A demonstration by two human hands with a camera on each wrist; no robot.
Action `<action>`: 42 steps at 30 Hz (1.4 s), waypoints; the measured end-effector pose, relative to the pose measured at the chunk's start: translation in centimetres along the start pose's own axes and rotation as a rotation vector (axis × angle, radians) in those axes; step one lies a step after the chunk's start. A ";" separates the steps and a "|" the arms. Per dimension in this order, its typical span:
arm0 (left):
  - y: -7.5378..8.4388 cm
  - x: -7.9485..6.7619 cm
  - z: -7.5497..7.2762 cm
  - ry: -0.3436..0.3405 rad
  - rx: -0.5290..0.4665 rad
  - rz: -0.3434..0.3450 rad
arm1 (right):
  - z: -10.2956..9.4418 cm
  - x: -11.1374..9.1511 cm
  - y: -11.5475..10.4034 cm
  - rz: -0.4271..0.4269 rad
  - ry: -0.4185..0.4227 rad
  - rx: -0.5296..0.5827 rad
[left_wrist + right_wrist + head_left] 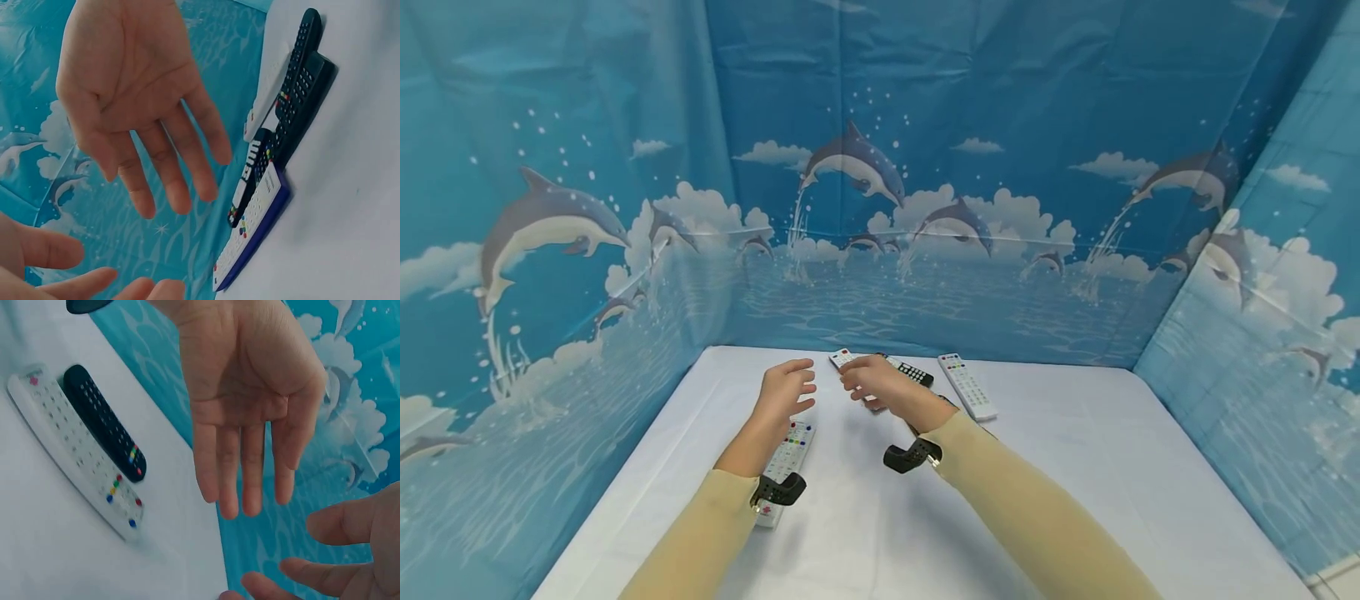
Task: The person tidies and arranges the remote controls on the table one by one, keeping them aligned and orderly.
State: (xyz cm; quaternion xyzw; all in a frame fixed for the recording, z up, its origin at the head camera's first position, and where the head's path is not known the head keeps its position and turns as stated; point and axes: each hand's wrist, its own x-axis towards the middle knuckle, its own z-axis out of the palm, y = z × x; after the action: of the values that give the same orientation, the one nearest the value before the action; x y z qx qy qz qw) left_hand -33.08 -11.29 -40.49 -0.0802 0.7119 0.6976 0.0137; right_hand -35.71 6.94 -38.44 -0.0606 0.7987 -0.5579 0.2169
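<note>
My left hand (784, 390) is held above the table with its fingers loosely bent and nothing in them. Beneath that wrist lies a long white remote control (793, 450) with coloured buttons. A black remote control (106, 422) is beside it in the right wrist view, hidden from the head view. My right hand (883, 385) hovers over a group of remotes, its palm empty in the right wrist view. Around it lie a small white remote (841, 357), a black remote (917, 374) and a white remote (967, 387). The right hand and forearm partly cover this group.
A white cloth covers the table (1075, 483). Blue curtains (1000, 100) printed with dolphins stand along the back and both sides. In the left wrist view, the right-hand group holds several remotes lying close together, including a white one with a blue side (259, 228).
</note>
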 end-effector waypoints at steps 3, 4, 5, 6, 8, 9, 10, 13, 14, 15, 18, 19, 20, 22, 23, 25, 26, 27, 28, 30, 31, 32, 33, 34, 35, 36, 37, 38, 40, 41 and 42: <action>0.3 1.1 0.4 -0.020 -0.062 -0.030 | -1.0 0.8 -0.6 0.012 0.014 -0.010; 0.3 1.4 0.5 -0.027 -0.081 -0.040 | -1.3 1.1 -0.7 0.017 0.018 -0.010; 0.3 1.7 0.7 -0.033 -0.104 -0.056 | -1.6 1.4 -0.8 0.020 0.022 -0.013; 0.2 2.1 0.8 -0.037 -0.120 -0.070 | -1.9 1.7 -0.8 0.023 0.023 -0.011; 0.0 2.7 1.2 -0.047 -0.149 -0.096 | -2.3 2.2 -0.6 0.027 0.028 -0.011; -0.2 3.1 1.4 -0.049 -0.163 -0.107 | -2.5 2.4 -0.4 0.027 0.034 -0.010; -0.4 3.4 1.6 -0.050 -0.175 -0.117 | -2.6 2.7 -0.1 0.028 0.040 -0.008; -1.0 4.3 2.5 -0.061 -0.228 -0.150 | -3.1 3.4 1.0 0.027 0.068 0.019; -1.2 4.5 2.8 -0.065 -0.245 -0.162 | -3.2 3.7 1.5 0.027 0.080 0.029; -1.4 4.8 3.2 -0.069 -0.267 -0.174 | -3.3 3.9 1.9 0.029 0.094 0.037; -2.2 5.6 4.1 -0.087 -0.333 -0.215 | -3.6 4.4 3.4 0.041 0.127 0.057; -2.5 5.9 4.3 -0.092 -0.358 -0.230 | -3.7 4.5 3.8 0.046 0.136 0.062; -2.7 6.1 4.6 -0.097 -0.383 -0.242 | -3.7 4.6 4.2 0.046 0.143 0.067; -3.3 6.6 4.9 -0.099 -0.437 -0.269 | -3.8 4.9 4.8 0.050 0.154 0.083; -3.5 6.8 5.1 -0.100 -0.465 -0.281 | -3.8 5.0 5.0 0.052 0.158 0.094; -3.9 7.1 5.4 -0.095 -0.524 -0.299 | -3.9 5.3 5.3 0.058 0.162 0.107; -4.0 7.2 5.5 -0.088 -0.549 -0.305 | -3.9 5.4 5.5 0.064 0.159 0.109; -4.2 7.3 5.6 -0.084 -0.569 -0.310 | -3.9 5.5 5.6 0.075 0.155 0.117; -4.2 7.3 5.7 -0.079 -0.588 -0.314 | -3.9 5.6 5.7 0.085 0.147 0.119; -4.3 7.4 5.9 -0.077 -0.620 -0.323 | -3.9 5.9 5.9 0.107 0.137 0.129; -4.3 7.4 6.0 -0.078 -0.630 -0.327 | -3.9 6.0 6.0 0.117 0.132 0.136; -4.3 7.4 6.2 -0.082 -0.638 -0.333 | -3.9 6.1 6.1 0.126 0.128 0.144; -4.3 7.4 6.3 -0.087 -0.642 -0.337 | -3.9 6.1 6.2 0.133 0.126 0.153; -4.4 7.5 6.3 -0.091 -0.647 -0.343 | -3.9 6.2 6.3 0.136 0.125 0.156; -4.4 7.5 6.4 -0.099 -0.643 -0.346 | -3.9 6.3 6.4 0.137 0.126 0.161; -4.4 7.5 6.5 -0.104 -0.638 -0.351 | -3.9 6.3 6.4 0.138 0.126 0.163; -4.4 7.5 6.5 -0.109 -0.632 -0.360 | -3.9 6.3 6.5 0.138 0.127 0.161; -4.5 7.5 6.5 -0.111 -0.625 -0.371 | -3.9 6.3 6.5 0.140 0.129 0.160; -4.6 7.5 6.6 -0.111 -0.599 -0.392 | -3.9 6.2 6.6 0.145 0.137 0.148; -4.6 7.5 6.6 -0.106 -0.578 -0.403 | -3.9 6.2 6.6 0.154 0.143 0.142; -4.6 7.4 6.7 -0.099 -0.559 -0.416 | -3.9 6.1 6.7 0.163 0.149 0.137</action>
State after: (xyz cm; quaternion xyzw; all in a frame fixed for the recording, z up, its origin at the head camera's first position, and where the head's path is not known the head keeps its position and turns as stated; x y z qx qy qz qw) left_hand -40.41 -5.44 -46.24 -0.1901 0.4603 0.8508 0.1676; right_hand -41.84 10.68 -45.15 0.0612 0.7751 -0.5945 0.2051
